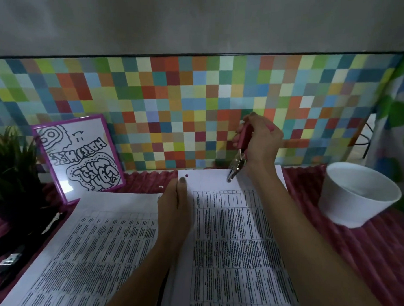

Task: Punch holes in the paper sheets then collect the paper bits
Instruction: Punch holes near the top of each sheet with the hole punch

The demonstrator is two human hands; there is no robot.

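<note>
The right hand (pixel 262 139) is gripping the punch (pixel 239 156), its head sitting at the far edge of the sheet (pixel 221 220) on the bench (pixel 360 250). The left hand (pixel 173 206) is pinching the sheet's left edge, thumb on top, near a hole (pixel 186 175). Bits (pixel 161 187) are lying just beside.

A panel of many-coloured squares (pixel 148 97) stands just beyond the right hand (pixel 261 139), plain grey wall (pixel 191 20) above; the counter (pixel 360 250) beneath is ribbed magenta, dimly lit.
</note>
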